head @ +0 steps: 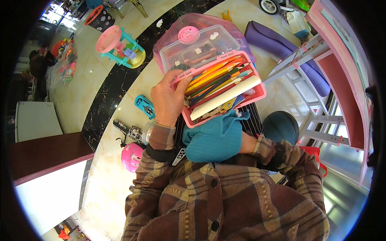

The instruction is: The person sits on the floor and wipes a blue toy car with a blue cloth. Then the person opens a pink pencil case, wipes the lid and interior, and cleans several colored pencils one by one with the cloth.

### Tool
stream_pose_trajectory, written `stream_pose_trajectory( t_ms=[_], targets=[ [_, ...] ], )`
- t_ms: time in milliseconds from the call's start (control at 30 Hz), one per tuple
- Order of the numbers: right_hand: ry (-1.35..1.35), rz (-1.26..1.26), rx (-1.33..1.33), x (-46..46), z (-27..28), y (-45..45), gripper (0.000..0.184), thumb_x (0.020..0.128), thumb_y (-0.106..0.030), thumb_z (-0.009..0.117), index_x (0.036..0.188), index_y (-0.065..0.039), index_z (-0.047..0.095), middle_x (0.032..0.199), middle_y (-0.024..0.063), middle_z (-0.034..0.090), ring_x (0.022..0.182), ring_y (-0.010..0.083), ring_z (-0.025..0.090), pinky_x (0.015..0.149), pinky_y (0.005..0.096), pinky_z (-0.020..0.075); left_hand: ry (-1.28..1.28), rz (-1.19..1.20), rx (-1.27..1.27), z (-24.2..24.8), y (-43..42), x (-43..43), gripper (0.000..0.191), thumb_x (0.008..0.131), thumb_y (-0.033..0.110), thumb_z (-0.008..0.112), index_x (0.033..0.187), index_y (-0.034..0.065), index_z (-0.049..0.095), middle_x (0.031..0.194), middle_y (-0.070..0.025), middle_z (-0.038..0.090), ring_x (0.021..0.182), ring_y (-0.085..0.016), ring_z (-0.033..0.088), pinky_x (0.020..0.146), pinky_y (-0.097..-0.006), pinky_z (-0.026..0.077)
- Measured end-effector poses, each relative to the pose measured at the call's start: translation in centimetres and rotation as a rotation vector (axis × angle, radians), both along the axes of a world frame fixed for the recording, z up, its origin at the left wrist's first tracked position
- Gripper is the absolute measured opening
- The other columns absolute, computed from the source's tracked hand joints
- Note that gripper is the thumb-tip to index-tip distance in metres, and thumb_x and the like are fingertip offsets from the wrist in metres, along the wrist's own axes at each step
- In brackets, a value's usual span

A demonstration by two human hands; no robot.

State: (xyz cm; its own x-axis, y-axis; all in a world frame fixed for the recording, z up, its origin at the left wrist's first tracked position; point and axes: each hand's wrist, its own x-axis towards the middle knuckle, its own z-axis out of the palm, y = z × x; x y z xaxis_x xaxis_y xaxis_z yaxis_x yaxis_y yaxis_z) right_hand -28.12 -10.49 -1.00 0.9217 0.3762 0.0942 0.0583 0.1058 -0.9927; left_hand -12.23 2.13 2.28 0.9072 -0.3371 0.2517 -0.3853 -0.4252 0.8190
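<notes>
My left hand (169,101) grips the left side of a pink plastic box (261,94), its thumb over the rim. Full of colored pencils (215,75), the box also holds a cream-colored roll (226,97) lying along the near side. Its clear hinged lid (200,49), with a pink round piece on it, is swung back away from me. A teal cloth (214,138) covers most of my right hand (248,143) and touches the near side of the box. Only the wrist and part of that hand show, so the fingers are hidden.
Behind the lid lies a pink translucent bag (169,36). A toy with a pink funnel (110,39), a blue toy car (144,106) and a pink helmet (131,156) are to the left. On the right are a purple rolled mat (271,39), a dark ball (280,128) and a pink-and-white desk (337,99).
</notes>
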Motion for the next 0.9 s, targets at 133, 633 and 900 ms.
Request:
stream_pose_trajectory(
  t_ms=[133,633,900],
  targets=[
    [-0.202,0.307,-0.888,2.1,3.0,1.0,0.040,0.096,-0.019,0.042,0.134,-0.007,0.039,0.134,0.0099,0.044,0.121,0.0212,0.046,0.103,0.0353,0.0370,-0.057,-0.004,-0.002,0.0,0.0,0.0,0.027,0.078,0.028,0.073,0.093,0.0055,0.067,0.068,-0.0161,0.064,0.062,-0.024,0.064,0.058,-0.0319,0.049],
    [-0.558,-0.167,-0.901,-0.5,-0.4,-1.0,0.039,0.091,-0.021,0.052,0.127,-0.008,0.045,0.128,0.0079,0.050,0.116,0.0186,0.049,0.101,0.0319,0.0377,0.024,-0.078,-0.007,-0.4,-0.1,0.8,0.025,0.078,0.024,0.072,0.093,0.0045,0.067,0.068,-0.0144,0.064,0.059,-0.016,0.062,0.056,-0.0287,0.048],
    [-0.234,-0.438,-0.612,-5.3,0.0,-6.4,0.031,0.084,-0.019,0.062,0.112,-0.007,0.058,0.115,0.0100,0.059,0.106,0.0219,0.057,0.091,0.0340,0.0442,0.011,-0.150,-0.023,0.0,-0.2,2.0,0.026,0.078,0.022,0.073,0.094,0.0021,0.068,0.070,-0.0148,0.066,0.060,-0.016,0.062,0.058,-0.0281,0.049]
  ],
)
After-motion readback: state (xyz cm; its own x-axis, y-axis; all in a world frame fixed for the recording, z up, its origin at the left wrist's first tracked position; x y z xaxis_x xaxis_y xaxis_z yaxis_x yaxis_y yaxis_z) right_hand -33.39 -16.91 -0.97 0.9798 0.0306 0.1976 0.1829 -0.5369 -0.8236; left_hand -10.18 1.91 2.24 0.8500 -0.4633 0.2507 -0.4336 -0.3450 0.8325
